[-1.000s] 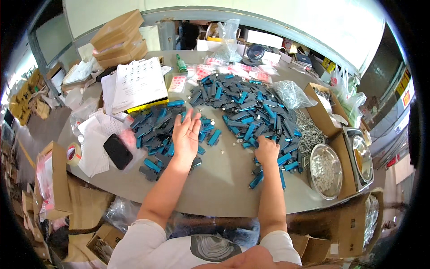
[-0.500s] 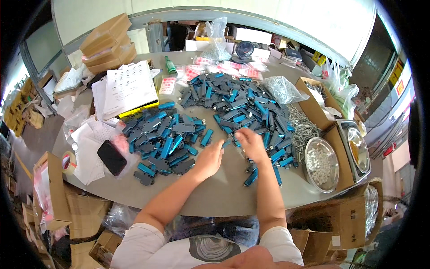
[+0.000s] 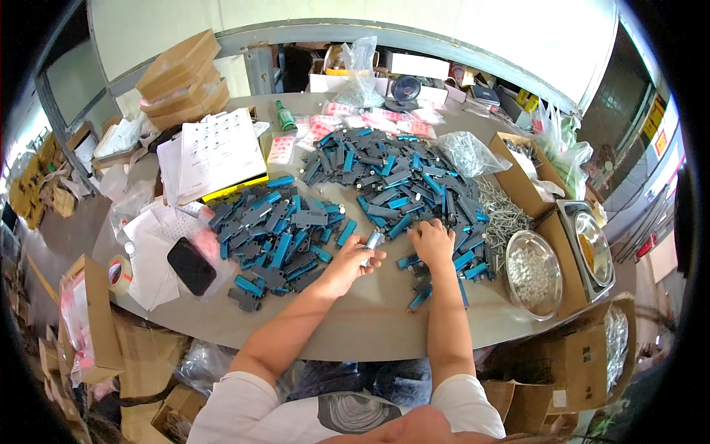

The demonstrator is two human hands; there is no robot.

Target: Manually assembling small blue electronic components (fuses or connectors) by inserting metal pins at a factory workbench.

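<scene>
My left hand point(image 3: 350, 268) is closed around a small oblong plastic fitting point(image 3: 374, 240), held above the bare strip between two heaps. The fitting's upper side looks light grey-blue; its lower part is hidden by my fingers. At the near edge of the right heap point(image 3: 399, 174) my right hand point(image 3: 433, 244) reaches down with its fingers bent and close together; whatever lies under the fingertips is hidden. Both this heap and the left heap point(image 3: 277, 229) are made of similar blue and dark grey oblong fittings, some showing small white tips.
Screws point(image 3: 501, 218) lie right of the heap, beside a metal bowl point(image 3: 553, 296) of small white pieces. A bag of screws point(image 3: 470, 154), red-and-white packets point(image 3: 282, 149) and a green bottle point(image 3: 285, 117) stand farther back. A black phone point(image 3: 191, 266) and papers point(image 3: 214, 155) lie at left.
My right hand has moved away from my left, toward the right and down onto the right heap's edge. The left hand has turned, so the fitting in it now shows plainly.
</scene>
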